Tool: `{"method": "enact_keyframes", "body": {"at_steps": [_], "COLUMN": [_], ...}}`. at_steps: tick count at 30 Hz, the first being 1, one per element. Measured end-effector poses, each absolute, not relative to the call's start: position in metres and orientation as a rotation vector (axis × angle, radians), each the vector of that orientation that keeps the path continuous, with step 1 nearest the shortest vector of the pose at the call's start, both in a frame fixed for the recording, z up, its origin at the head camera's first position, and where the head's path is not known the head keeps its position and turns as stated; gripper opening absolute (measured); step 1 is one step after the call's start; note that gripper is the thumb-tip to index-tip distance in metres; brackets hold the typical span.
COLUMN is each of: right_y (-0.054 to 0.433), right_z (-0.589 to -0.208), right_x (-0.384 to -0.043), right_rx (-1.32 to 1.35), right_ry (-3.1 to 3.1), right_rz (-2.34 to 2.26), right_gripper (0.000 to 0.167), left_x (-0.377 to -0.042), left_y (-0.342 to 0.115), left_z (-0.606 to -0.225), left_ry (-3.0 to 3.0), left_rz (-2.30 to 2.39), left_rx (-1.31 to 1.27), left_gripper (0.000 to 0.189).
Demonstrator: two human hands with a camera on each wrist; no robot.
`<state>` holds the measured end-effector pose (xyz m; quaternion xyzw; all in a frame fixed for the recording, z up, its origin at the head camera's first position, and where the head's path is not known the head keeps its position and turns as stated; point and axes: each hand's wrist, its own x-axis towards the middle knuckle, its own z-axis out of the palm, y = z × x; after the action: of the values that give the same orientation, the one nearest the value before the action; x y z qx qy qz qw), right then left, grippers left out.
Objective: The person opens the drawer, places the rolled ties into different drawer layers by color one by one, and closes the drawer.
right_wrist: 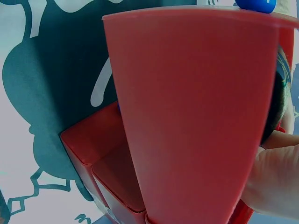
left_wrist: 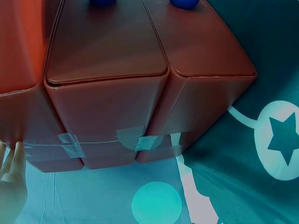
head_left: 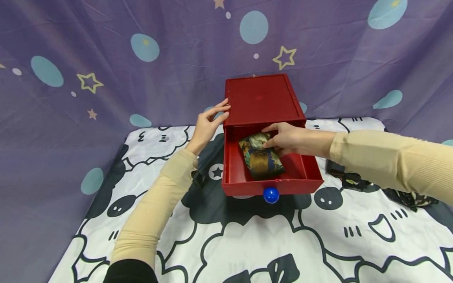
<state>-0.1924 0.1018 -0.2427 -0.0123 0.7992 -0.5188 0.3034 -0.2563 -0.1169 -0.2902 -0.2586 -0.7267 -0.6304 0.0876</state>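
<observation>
A red drawer unit (head_left: 260, 98) stands at the back of the table with its top drawer (head_left: 272, 186) pulled out; a blue knob (head_left: 271, 195) is on its front. Inside lies a dark, gold-patterned fabric pouch (head_left: 260, 161) with a pale, gathered upper end. My right hand (head_left: 283, 137) reaches into the drawer and pinches that pale end. In the right wrist view the drawer's side wall hides much of the right hand (right_wrist: 275, 179). With fairly straight fingers, my left hand (head_left: 208, 125) touches the unit's left side; only part of the left hand (left_wrist: 11, 184) shows in the left wrist view.
Lower drawers (left_wrist: 107, 107) with blue knobs are closed below. Several dark items (head_left: 354, 181) lie under my right forearm, their kind unclear. A small black object (head_left: 197, 179) is beside my left sleeve. A purple curtain (head_left: 191, 59) hangs behind the cartoon-print cloth (head_left: 226, 243).
</observation>
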Motion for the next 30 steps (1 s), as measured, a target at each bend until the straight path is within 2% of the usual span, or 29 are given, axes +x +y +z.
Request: {"method": "enact_keyframes", "body": {"at_steps": [7,30], "right_y": [0.0998,0.1069], "right_z": [-0.2443,-0.2461], "right_x": [-0.1916,-0.1884], "right_rx": [-0.026,-0.084], "right_ry": [2.076,2.184], "right_rz": [-1.431,-1.343], "right_gripper": [0.059,0.061], "left_x": [-0.2457,-0.2457], "left_y": [-0.1138,-0.1142], "left_z": [-0.2807,-0.2819], "left_ry": [-2.192,-2.210], "left_rz": [-1.863,-1.849], "left_rx": [-0.764,-0.746], "left_gripper": [0.030,0.030]}}
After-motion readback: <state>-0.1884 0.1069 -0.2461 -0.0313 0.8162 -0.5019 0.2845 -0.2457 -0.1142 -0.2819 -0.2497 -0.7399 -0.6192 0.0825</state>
